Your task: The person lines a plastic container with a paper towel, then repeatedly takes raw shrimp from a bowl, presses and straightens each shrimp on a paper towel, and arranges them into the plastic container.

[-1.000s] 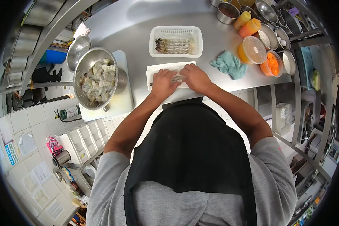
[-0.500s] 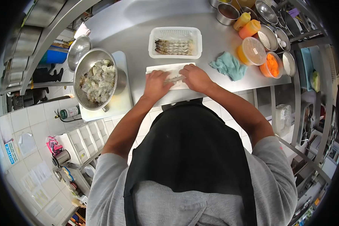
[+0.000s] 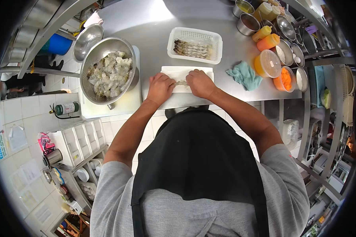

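On a small white board (image 3: 206,72) near the counter's front edge lies a peeled shrimp (image 3: 181,83), partly covered by my fingers. My left hand (image 3: 160,87) is closed on its left end, and my right hand (image 3: 200,83) pinches the right end. Just beyond the board, a white perforated basket (image 3: 217,48) holds several straightened shrimp (image 3: 192,49) side by side. To the left, a steel colander (image 3: 133,75) is heaped with raw shrimp (image 3: 111,75).
The colander stands on a white cutting board (image 3: 91,112). A teal cloth (image 3: 245,76) lies to the right. Beyond it are a lidded tub (image 3: 267,63), an orange-filled container (image 3: 285,79), an orange squeeze bottle (image 3: 268,42) and a steel pot (image 3: 248,24). The steel counter (image 3: 154,35) ends near my waist.
The head view has turned slightly, so the basket, board and colander appear further right. My hands stay over the board with the shrimp between them, their fingers slightly shifted.
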`<state>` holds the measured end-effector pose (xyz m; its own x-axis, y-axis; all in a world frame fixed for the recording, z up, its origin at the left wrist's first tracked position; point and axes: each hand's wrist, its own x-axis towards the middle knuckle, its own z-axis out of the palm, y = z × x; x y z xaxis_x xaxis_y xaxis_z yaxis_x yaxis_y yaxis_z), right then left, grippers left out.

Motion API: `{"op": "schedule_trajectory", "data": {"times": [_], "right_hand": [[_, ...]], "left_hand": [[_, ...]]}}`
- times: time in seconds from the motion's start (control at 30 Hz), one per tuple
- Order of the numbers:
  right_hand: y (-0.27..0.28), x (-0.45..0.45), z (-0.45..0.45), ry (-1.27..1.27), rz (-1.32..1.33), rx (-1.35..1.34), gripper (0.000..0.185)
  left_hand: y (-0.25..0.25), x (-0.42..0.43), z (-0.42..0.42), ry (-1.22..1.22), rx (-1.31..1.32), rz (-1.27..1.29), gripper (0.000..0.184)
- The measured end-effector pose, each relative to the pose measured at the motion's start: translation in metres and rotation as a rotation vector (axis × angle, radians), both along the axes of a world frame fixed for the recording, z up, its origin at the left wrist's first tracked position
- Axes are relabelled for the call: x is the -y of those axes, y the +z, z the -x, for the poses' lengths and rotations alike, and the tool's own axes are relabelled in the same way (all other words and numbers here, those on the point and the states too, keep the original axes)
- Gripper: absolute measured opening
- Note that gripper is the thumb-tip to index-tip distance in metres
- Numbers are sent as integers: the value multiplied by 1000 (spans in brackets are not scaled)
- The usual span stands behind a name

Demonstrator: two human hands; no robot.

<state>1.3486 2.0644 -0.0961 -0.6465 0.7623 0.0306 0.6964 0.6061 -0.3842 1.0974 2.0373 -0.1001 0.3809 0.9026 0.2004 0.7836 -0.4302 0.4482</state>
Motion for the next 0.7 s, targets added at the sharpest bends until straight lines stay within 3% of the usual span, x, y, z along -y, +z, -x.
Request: {"op": "schedule_trajectory", "data": {"times": [0.23, 0.33, 0.43, 0.57, 0.7], "right_hand": [[25, 13, -19, -133, 22, -41, 15], [9, 11, -30, -111, 49, 5, 20], [29, 16, -31, -150, 87, -109, 20], [75, -6, -42, -233, -71, -168, 17], [69, -84, -57, -260, -251, 39, 13]], "left_hand": [[4, -1, 0, -12, -5, -19, 7], [24, -1, -4, -14, 24, -13, 7], [49, -6, -9, -16, 40, 7, 9], [64, -44, -27, 79, 151, -34, 13], [70, -130, -63, 126, 52, -101, 10]]}}
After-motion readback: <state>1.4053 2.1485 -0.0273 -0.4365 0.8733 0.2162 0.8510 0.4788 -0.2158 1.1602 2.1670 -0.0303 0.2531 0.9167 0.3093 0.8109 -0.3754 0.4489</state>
